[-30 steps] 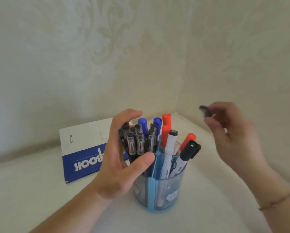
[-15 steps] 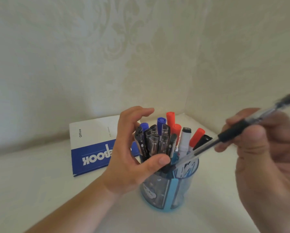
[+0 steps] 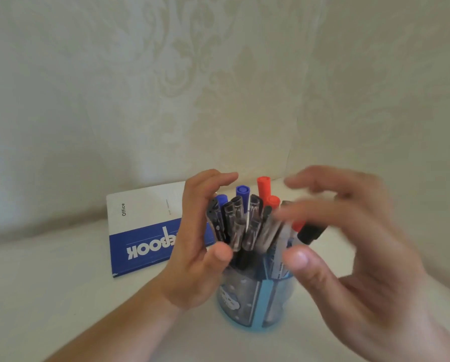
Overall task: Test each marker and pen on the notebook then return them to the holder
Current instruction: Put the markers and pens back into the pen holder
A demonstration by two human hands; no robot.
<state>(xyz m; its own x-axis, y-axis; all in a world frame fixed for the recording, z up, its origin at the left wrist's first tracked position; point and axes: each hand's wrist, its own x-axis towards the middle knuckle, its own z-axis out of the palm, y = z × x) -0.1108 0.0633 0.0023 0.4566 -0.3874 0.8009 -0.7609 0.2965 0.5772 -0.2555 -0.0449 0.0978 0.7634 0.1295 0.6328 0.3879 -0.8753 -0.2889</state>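
A translucent blue holder stands on the white surface, packed with several pens and markers. My left hand curls round the bundle of clear-capped pens on the holder's left side, thumb in front and fingers arched behind. My right hand is blurred, with its fingers spread over the right-hand markers and its thumb by the rim; it holds nothing. Red-capped, blue-capped and black-capped markers stick up. The closed blue and white notebook lies behind and to the left.
Patterned cream walls meet in a corner just behind the holder. White surface stretches to the left and in front of the holder.
My right hand brought a clear pen with a black grip to the holder and let it go inside. It now hovers over the markers. My left hand kept its hold on the pens.
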